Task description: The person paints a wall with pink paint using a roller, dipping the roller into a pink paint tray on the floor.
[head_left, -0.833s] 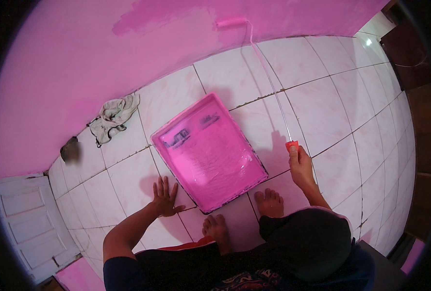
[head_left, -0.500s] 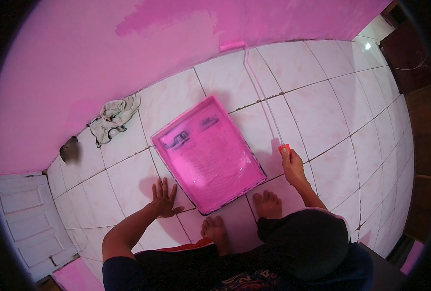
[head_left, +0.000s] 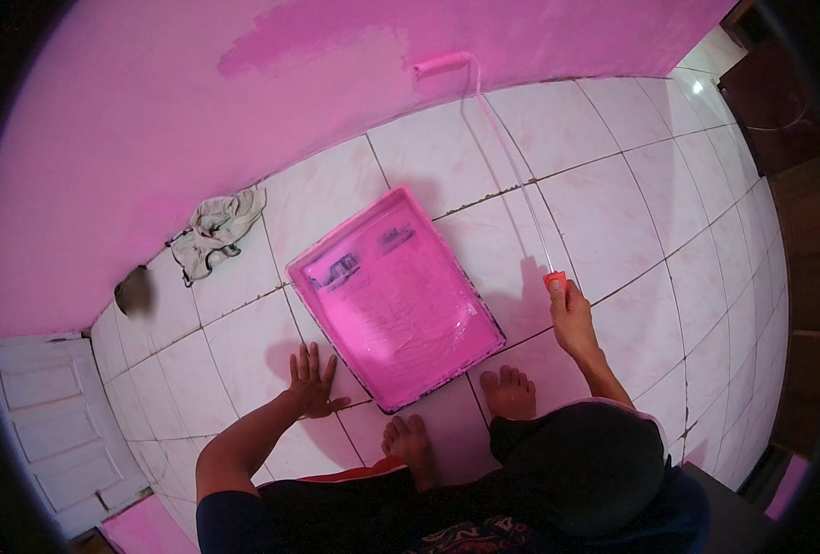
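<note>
My right hand (head_left: 572, 316) is closed round the red handle of a paint roller (head_left: 443, 64). Its long thin frame reaches away to the wall, and the pink sleeve lies against the lower wall (head_left: 318, 102), just above the floor line. Darker, fresh-looking pink covers the upper and right part of that wall. Left of my feet, my left hand (head_left: 312, 380) hangs with fingers spread, beside the near left edge of a paint tray (head_left: 387, 403). Wet pink paint coats the tray, with black patches showing through near its far end.
A crumpled pale cloth (head_left: 218, 231) lies on the tiled floor (head_left: 604, 208) along the wall, with a dark roundish object (head_left: 134, 292) beside it. At the left is a white panelled door (head_left: 59, 406). Brown wooden furniture (head_left: 802, 277) lines the right side.
The roller sleeve has moved up the wall from the floor line. My right hand has shifted slightly right with the handle. My left hand has hardly moved.
</note>
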A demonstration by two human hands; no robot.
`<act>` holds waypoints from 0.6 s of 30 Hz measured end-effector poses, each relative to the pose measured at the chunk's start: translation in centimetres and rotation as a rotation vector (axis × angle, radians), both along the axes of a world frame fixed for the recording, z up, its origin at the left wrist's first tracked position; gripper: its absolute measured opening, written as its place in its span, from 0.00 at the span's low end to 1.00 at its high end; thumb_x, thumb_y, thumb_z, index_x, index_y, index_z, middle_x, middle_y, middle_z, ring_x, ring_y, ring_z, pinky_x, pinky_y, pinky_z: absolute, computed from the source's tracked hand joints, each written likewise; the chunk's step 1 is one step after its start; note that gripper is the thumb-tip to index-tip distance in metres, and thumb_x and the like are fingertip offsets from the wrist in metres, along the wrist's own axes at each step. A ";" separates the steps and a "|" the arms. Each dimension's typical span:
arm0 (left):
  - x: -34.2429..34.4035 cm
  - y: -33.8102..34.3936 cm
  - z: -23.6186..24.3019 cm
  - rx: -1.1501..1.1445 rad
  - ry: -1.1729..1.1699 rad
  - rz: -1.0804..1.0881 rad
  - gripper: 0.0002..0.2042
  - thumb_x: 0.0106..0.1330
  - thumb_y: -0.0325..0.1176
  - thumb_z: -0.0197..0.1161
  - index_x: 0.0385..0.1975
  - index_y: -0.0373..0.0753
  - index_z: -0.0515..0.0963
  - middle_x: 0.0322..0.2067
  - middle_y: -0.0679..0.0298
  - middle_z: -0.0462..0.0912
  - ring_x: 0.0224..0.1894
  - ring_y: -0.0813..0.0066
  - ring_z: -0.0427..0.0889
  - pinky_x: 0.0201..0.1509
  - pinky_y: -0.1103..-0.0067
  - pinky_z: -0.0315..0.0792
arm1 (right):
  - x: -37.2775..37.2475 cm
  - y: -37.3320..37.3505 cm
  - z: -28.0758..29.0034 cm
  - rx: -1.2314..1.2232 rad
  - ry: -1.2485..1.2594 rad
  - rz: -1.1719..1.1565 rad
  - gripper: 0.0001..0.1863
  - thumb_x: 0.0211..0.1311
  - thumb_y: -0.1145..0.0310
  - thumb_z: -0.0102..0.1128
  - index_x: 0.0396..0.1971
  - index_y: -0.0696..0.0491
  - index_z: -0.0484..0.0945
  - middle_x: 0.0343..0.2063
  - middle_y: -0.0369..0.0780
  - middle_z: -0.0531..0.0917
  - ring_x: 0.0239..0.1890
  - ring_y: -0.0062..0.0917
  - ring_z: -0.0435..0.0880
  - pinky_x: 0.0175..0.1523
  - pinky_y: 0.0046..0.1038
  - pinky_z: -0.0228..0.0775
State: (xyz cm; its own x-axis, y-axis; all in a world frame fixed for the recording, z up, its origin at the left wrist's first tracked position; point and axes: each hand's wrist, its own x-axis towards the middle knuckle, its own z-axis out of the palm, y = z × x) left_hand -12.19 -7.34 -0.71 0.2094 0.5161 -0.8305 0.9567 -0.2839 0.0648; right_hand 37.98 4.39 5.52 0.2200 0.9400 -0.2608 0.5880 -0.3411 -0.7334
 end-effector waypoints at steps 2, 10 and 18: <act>0.3 0.2 0.3 -0.016 0.016 -0.006 0.58 0.60 0.78 0.42 0.75 0.33 0.32 0.70 0.28 0.22 0.71 0.26 0.15 0.70 0.39 0.21 | -0.1 0.0 -1.1 -0.037 0.013 0.003 0.30 0.74 0.44 0.45 0.34 0.62 0.73 0.22 0.53 0.79 0.26 0.44 0.80 0.34 0.41 0.69; 0.2 0.2 0.4 -0.013 0.019 -0.008 0.58 0.61 0.78 0.40 0.75 0.34 0.31 0.70 0.28 0.22 0.71 0.27 0.15 0.70 0.39 0.21 | -1.3 -0.8 -4.0 -0.124 -0.027 0.031 0.31 0.74 0.44 0.44 0.36 0.63 0.74 0.27 0.59 0.81 0.34 0.57 0.82 0.37 0.48 0.70; -0.1 -0.2 0.1 0.006 0.011 -0.016 0.58 0.61 0.78 0.41 0.75 0.36 0.30 0.70 0.29 0.21 0.71 0.26 0.15 0.70 0.39 0.22 | -2.6 -1.6 -3.9 -0.097 -0.039 0.042 0.30 0.74 0.45 0.45 0.36 0.64 0.75 0.29 0.60 0.81 0.36 0.58 0.82 0.39 0.50 0.70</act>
